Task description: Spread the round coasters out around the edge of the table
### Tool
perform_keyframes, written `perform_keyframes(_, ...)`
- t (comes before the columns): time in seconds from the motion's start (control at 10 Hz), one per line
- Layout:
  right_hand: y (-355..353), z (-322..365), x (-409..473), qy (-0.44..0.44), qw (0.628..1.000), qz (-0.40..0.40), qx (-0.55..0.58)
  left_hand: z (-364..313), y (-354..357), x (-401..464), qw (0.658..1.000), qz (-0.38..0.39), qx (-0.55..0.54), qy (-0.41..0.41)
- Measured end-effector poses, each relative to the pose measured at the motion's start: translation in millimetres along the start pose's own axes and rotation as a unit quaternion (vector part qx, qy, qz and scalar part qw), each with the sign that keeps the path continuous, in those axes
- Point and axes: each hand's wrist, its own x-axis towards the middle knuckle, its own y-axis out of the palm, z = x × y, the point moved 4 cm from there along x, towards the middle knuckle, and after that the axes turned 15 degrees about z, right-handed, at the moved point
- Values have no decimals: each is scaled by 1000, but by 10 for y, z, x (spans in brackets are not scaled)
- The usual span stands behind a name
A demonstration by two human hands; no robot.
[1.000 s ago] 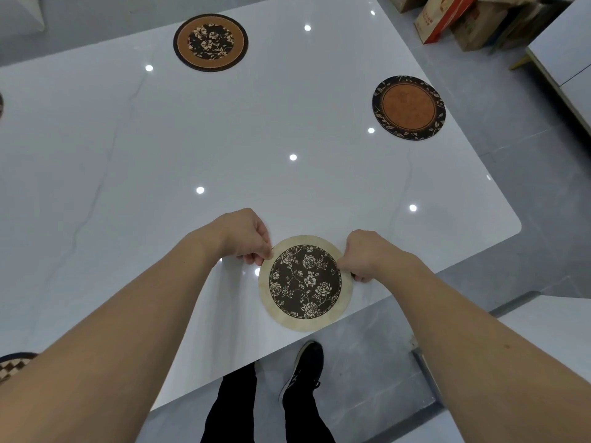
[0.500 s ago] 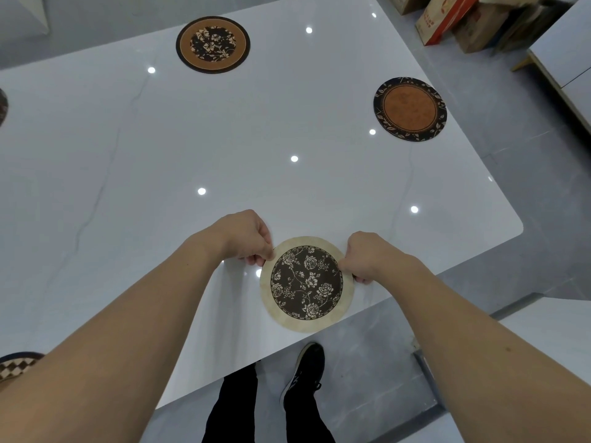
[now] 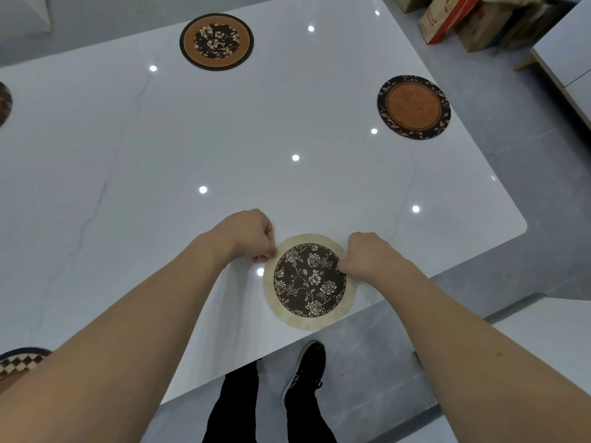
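Item 1: glossy white marble-look desk, ceiling lights reflected in its top.

Item 2: round cream-rimmed coaster with a dark floral centre, lying flat at the near edge of the desk, its lower rim just at that edge. Left hand pinches its upper-left rim, fingers curled closed on the rim. Right hand pinches its right rim, likewise closed.

Item 3: round brown coaster with a dark floral centre, at the far edge.

Item 4: round black leaf-rimmed coaster with an orange centre, near the right edge.

Item 5: round checker-patterned coaster, at the near left, partly hidden by the left forearm.

Item 6: dark round coaster, cut off at the left border.

Item 7: black shoe on grey floor below the desk edge.
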Motion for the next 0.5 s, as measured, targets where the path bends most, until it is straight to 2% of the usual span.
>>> perform_keyframes(0.2, 27, 0, -98, 8, 999, -35, 14, -52, 36, -93, 998, -49, 44, 3)
perform_keyframes(0.4, -100, 99, -307, -58, 990, -129, 13, -13, -10, -246, 983, -167, 42, 67)
perform_keyframes(0.5, -176, 190, -403, -91, 979, -183, -2, -17, -84, -293, 971, -210, 87, 79)
